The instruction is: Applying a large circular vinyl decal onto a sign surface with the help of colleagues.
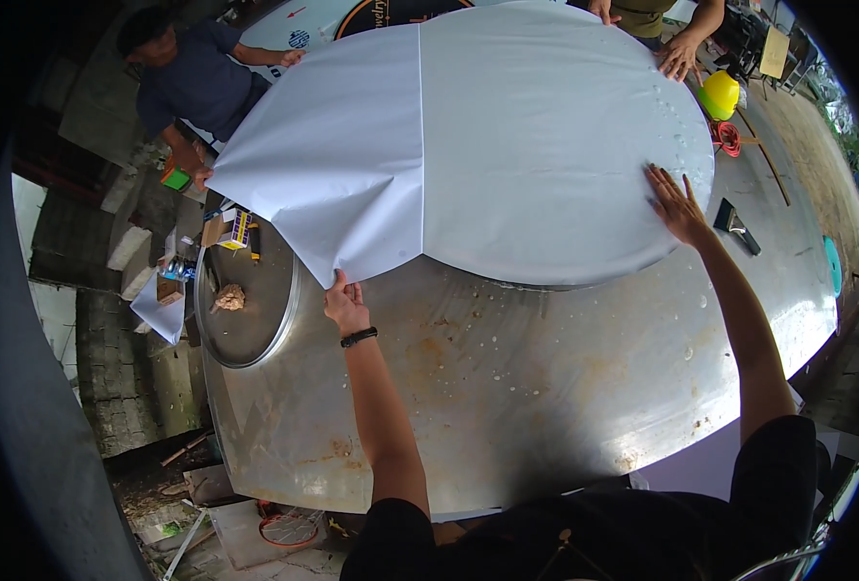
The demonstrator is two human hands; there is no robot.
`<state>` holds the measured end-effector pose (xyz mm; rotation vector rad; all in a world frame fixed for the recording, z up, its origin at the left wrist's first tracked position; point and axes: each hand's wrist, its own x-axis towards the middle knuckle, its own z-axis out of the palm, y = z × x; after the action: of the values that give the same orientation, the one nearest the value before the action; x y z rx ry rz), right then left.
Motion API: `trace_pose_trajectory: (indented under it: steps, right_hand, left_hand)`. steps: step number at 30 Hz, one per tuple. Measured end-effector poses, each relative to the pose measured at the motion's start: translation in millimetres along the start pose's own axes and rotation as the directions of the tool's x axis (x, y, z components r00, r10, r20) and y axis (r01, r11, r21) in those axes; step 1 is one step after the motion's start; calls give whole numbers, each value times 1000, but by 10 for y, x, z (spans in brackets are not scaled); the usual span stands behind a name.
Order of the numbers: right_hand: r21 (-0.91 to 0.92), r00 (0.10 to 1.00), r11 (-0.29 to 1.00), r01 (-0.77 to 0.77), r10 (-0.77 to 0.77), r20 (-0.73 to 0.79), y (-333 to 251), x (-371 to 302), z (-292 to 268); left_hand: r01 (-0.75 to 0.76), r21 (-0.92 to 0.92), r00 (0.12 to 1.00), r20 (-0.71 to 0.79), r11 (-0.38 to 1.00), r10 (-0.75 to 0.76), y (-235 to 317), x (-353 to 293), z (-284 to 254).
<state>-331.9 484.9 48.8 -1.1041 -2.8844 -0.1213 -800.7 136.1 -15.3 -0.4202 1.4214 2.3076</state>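
Observation:
A large round disc-shaped panel [555, 145] lies on the metal table, its right part smooth, pale grey and dotted with water drops near the right rim. From a straight line across it, a loose white sheet [337, 126] spreads leftward, creased and lifted at its near corner. My left hand [347, 305], wearing a dark wristband, is closed on that corner. Spread flat, my right hand [679, 205] rests on the panel near its right edge. A co-worker [192, 77] in a cap grips the sheet's far left edge with both hands. Another person's hand [679, 56] touches the panel's far right rim.
The stained metal table [516, 387] extends toward me. Right of the panel lie a dark-handled squeegee [737, 228], a stick [766, 160], a red coil [726, 138] and a yellow container [720, 94]. A round metal-rimmed tray [279, 334] at left holds a box [236, 230] and a brown lump [229, 297].

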Motion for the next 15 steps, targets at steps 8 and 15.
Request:
trace_pose_trajectory:
  steps: [8,15]
  right_hand:
    - [-147,975,979,-140,162,153,-410,278,-280]
    - [287,984,944,165,-140,-107,-2032,931,-43]
  left_hand:
    - [-29,48,999,-31,998,31,128,153,-130]
    - [19,4,1000,5,1000,-19,121,86,-134]
